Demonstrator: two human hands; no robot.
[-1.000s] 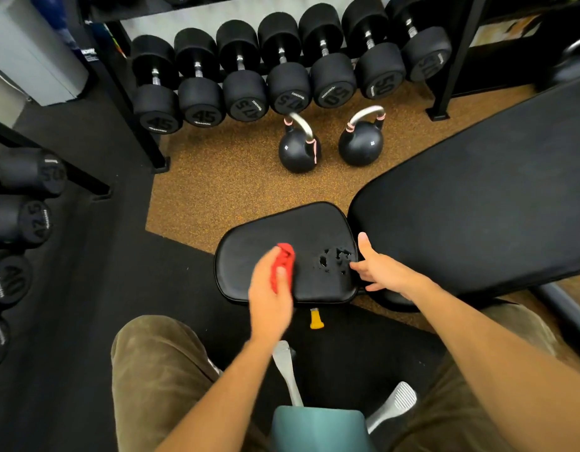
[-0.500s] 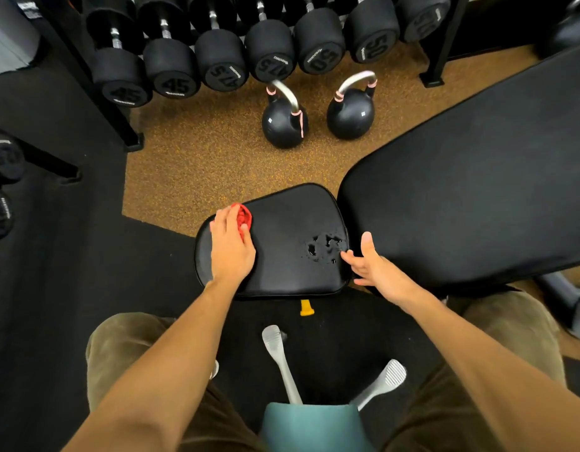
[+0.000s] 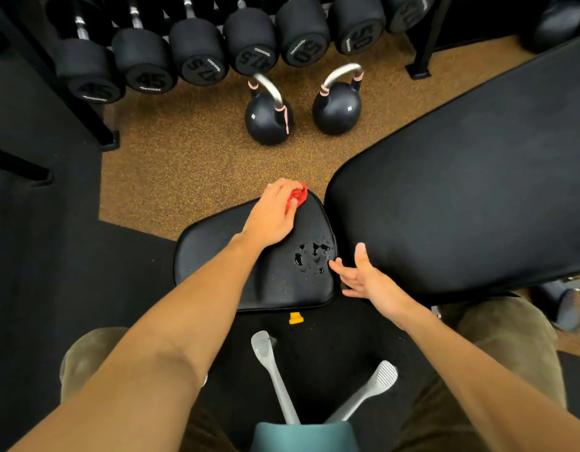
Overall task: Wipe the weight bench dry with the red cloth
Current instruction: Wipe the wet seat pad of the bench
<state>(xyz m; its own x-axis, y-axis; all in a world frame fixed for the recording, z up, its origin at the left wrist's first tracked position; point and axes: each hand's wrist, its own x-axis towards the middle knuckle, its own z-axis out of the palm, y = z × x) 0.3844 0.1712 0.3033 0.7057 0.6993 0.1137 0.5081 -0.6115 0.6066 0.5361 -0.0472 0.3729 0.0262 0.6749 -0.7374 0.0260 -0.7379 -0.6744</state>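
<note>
Head view: nearest, the right grip (image 3: pixel 363 278) is at the near right corner of the weight bench seat pad (image 3: pixel 217 256), fingers spread and holding nothing, just beside a patch of water drops (image 3: pixel 311 256). Farther on, the left grip (image 3: pixel 272 216) clutches the bunched red cloth (image 3: pixel 298 198) against the pad's far edge. Beyond, two kettlebells (image 3: pixel 336 107) stand on the floor below racked dumbbells (image 3: pixel 197 57).

A person's left hand (image 3: pixel 272 213) grips a bunched red cloth (image 3: pixel 298 198) against the far corner of a weight bench's black seat pad (image 3: pixel 217 256). Water droplets (image 3: pixel 311 252) bead near the pad's right edge, just beside the spread right hand (image 3: pixel 370 278).
</note>
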